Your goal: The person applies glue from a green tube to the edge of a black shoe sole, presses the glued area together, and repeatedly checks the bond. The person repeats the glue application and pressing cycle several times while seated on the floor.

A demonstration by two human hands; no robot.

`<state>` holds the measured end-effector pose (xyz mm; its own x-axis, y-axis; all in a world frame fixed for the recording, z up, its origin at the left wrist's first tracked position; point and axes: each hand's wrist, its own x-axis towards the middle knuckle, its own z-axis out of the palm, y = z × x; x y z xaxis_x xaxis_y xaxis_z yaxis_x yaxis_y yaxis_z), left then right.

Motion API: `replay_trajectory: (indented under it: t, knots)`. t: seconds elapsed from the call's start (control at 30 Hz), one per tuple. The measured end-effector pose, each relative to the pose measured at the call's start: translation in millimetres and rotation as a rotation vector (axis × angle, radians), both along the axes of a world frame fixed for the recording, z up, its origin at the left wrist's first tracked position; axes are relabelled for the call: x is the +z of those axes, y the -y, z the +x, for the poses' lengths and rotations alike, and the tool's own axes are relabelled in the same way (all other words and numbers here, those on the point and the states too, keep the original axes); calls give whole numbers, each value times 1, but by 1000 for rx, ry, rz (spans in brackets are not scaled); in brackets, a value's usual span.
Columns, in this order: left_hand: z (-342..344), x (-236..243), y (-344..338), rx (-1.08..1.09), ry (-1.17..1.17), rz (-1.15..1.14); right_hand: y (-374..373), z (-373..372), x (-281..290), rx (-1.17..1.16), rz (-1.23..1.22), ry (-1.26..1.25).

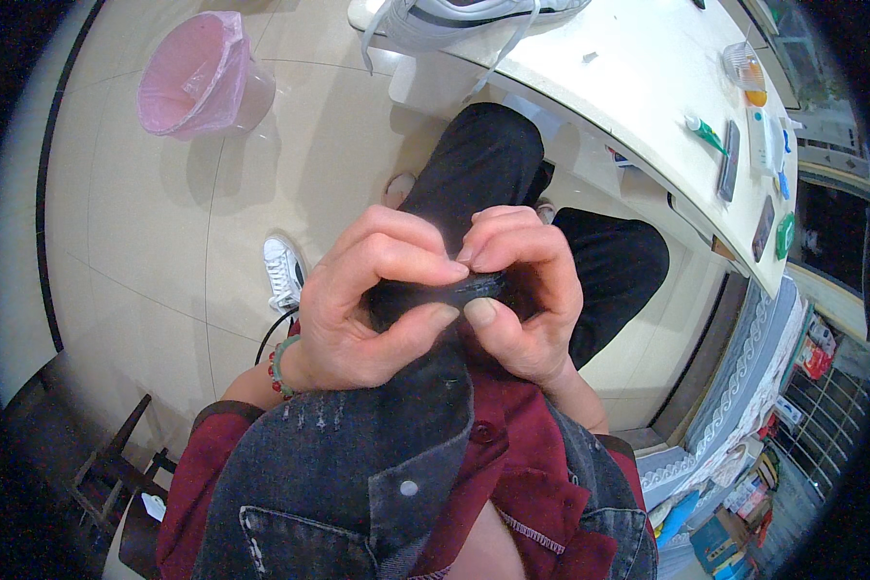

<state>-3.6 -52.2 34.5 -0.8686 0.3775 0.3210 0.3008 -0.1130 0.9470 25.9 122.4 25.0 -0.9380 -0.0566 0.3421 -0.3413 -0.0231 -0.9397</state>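
Note:
Both hands meet in front of me, raised over my lap. My left hand (367, 295) pinches a strip of dark denim (423, 296) between thumb and fingers. From the other side my right hand (527, 290) pinches the same strip, its thumb tip close to the left one. A pale frayed line shows on the cloth between the fingertips. The strip appears to belong to the black denim vest (333, 425) worn over my dark red shirt (493, 435), though the fingers hide part of the join. A beaded bracelet (280, 367) circles my left wrist.
A white table (638, 87) curves along the right, carrying a white-grey sneaker (445, 21), a green tube (706, 133) and a dark phone (764, 229). A pink-lined bin (198, 82) stands on the tiles. Another white sneaker (282, 274) sits on the floor left of my legs.

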Motion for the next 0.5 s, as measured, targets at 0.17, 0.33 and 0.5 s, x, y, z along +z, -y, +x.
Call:
replay_trajectory:
  t: [0.17,0.33,0.5]
  knots:
    - [1,2,1,-7,48,-19,1,-1,0,28,-51,25]
    - [-1,6,3,-15,48,-48,1,-1,3,69,-93,68]
    - [0,9,4,-23,63,-84,1,-1,3,76,-99,91]
